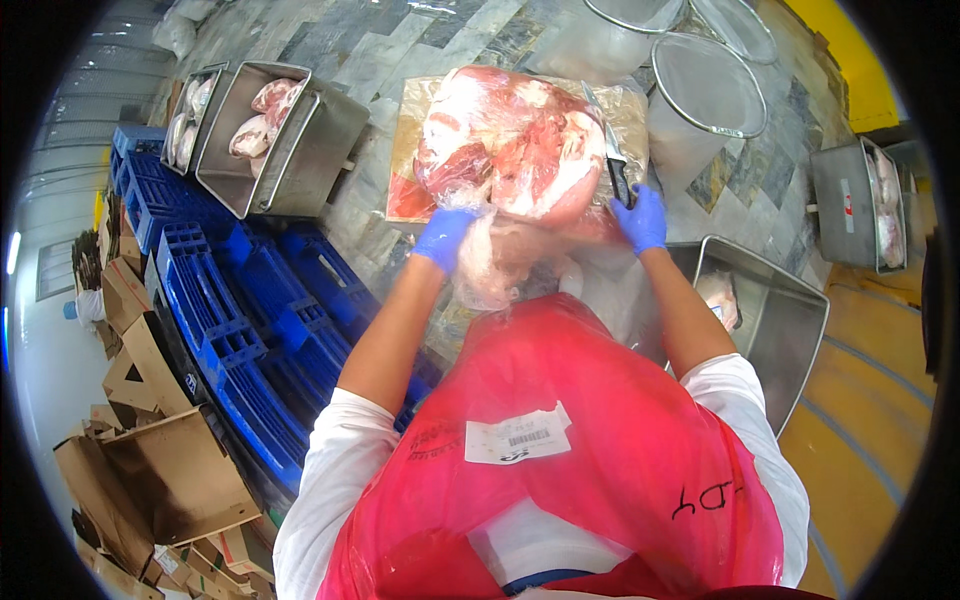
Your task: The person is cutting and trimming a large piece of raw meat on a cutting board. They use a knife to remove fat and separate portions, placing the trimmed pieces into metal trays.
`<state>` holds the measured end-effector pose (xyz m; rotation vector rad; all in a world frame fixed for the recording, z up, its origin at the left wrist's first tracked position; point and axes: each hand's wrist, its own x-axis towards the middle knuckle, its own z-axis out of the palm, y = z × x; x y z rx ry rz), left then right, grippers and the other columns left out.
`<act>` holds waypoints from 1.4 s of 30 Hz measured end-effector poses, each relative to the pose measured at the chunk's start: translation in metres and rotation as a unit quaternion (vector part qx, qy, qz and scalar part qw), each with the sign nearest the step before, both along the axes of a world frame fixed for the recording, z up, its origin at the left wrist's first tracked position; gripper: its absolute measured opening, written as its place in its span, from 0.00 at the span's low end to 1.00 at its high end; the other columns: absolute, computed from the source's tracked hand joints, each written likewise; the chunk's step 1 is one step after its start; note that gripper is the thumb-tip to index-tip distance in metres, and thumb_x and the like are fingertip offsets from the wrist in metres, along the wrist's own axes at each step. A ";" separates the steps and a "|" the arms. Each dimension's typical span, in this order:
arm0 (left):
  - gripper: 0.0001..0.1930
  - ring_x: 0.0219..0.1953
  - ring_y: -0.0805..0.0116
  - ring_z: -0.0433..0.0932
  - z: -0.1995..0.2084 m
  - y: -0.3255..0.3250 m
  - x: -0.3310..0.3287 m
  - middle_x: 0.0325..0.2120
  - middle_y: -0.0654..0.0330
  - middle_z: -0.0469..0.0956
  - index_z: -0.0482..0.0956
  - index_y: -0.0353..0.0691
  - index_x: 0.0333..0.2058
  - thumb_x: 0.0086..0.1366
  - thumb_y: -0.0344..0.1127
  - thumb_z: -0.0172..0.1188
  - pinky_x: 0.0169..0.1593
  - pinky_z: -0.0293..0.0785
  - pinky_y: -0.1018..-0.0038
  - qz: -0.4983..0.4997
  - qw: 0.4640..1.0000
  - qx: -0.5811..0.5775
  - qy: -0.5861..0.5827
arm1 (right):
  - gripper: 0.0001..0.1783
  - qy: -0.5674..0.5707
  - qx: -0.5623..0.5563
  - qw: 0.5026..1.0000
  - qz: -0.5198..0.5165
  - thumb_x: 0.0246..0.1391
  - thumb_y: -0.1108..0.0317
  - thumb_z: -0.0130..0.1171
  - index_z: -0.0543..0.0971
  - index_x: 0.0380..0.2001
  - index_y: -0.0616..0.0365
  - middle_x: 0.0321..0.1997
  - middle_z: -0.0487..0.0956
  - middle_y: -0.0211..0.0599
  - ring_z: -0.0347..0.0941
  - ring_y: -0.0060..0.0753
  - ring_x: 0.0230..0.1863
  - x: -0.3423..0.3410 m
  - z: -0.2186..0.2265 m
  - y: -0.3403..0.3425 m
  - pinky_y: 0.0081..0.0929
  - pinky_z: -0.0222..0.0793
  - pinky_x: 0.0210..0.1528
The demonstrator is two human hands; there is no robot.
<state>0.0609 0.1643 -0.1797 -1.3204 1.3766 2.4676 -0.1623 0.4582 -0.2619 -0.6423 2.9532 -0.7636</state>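
A large slab of raw red meat with white fat point(540, 150) sits on an open cardboard box point(410, 120), in front of me. Clear plastic wrap point(490, 265) hangs bunched over the box's near side. In a blue glove, my left hand point(445, 238) is closed on this plastic at the meat's near left corner. A knife with a black handle point(619, 180) points away from me along the meat's right side. My right hand point(642, 218), also blue-gloved, has its thumb and fingers closed about the near end of that handle. Some fingertips are hidden.
Blue plastic pallets point(220, 300) and piled cardboard boxes point(180, 480) lie on the left. Metal bins of meat stand at far left point(330, 130) and far right point(845, 195). Another metal bin point(790, 340) is beside my right arm. Plastic-lined round containers point(700, 130) stand behind.
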 end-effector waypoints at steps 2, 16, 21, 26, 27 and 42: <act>0.16 0.39 0.66 0.83 -0.001 -0.009 0.004 0.43 0.58 0.83 0.79 0.35 0.53 0.67 0.29 0.62 0.44 0.81 0.69 -0.009 0.999 -0.032 -0.018 | 0.22 -0.045 0.064 0.997 -0.008 0.53 0.57 0.67 0.77 0.45 0.60 0.45 0.79 0.57 0.77 0.60 0.47 0.002 -0.005 -0.006 0.50 0.74 0.49; 0.16 0.44 0.69 0.80 0.014 -0.038 0.019 0.44 0.55 0.83 0.81 0.33 0.49 0.65 0.36 0.63 0.49 0.77 0.67 -0.213 0.867 -0.447 0.047 | 0.21 -0.189 -0.034 0.980 -0.045 0.54 0.58 0.59 0.74 0.41 0.65 0.34 0.80 0.61 0.78 0.63 0.37 0.012 0.063 0.060 0.49 0.72 0.43; 0.19 0.52 0.49 0.79 0.007 -0.033 0.020 0.49 0.47 0.81 0.80 0.34 0.49 0.66 0.41 0.63 0.56 0.74 0.61 -0.206 0.864 -0.446 0.109 | 0.14 -0.227 -0.102 0.967 -0.049 0.60 0.65 0.62 0.73 0.43 0.61 0.31 0.77 0.50 0.74 0.47 0.29 0.053 0.149 0.086 0.39 0.72 0.38; 0.24 0.47 0.41 0.81 -0.081 -0.010 0.026 0.44 0.42 0.83 0.81 0.40 0.50 0.63 0.51 0.64 0.51 0.76 0.55 -0.183 0.853 -0.484 0.063 | 0.22 -0.081 0.004 0.990 0.115 0.60 0.66 0.65 0.74 0.56 0.56 0.33 0.80 0.48 0.78 0.38 0.33 0.069 0.241 0.032 0.33 0.73 0.38; 0.24 0.46 0.39 0.81 -0.087 -0.002 0.026 0.43 0.42 0.83 0.81 0.42 0.50 0.63 0.53 0.63 0.50 0.77 0.53 -0.185 0.863 -0.468 0.035 | 0.25 -0.054 0.039 0.986 0.154 0.60 0.66 0.65 0.74 0.60 0.55 0.34 0.81 0.48 0.79 0.36 0.33 0.072 0.263 0.019 0.33 0.73 0.39; 0.23 0.50 0.41 0.79 -0.026 0.006 0.034 0.49 0.47 0.81 0.77 0.48 0.56 0.66 0.51 0.59 0.52 0.76 0.53 -0.159 0.862 -0.468 0.114 | 0.26 0.085 0.350 0.833 0.421 0.55 0.65 0.65 0.80 0.59 0.41 0.29 0.79 0.48 0.78 0.54 0.30 0.109 0.402 -0.157 0.46 0.74 0.33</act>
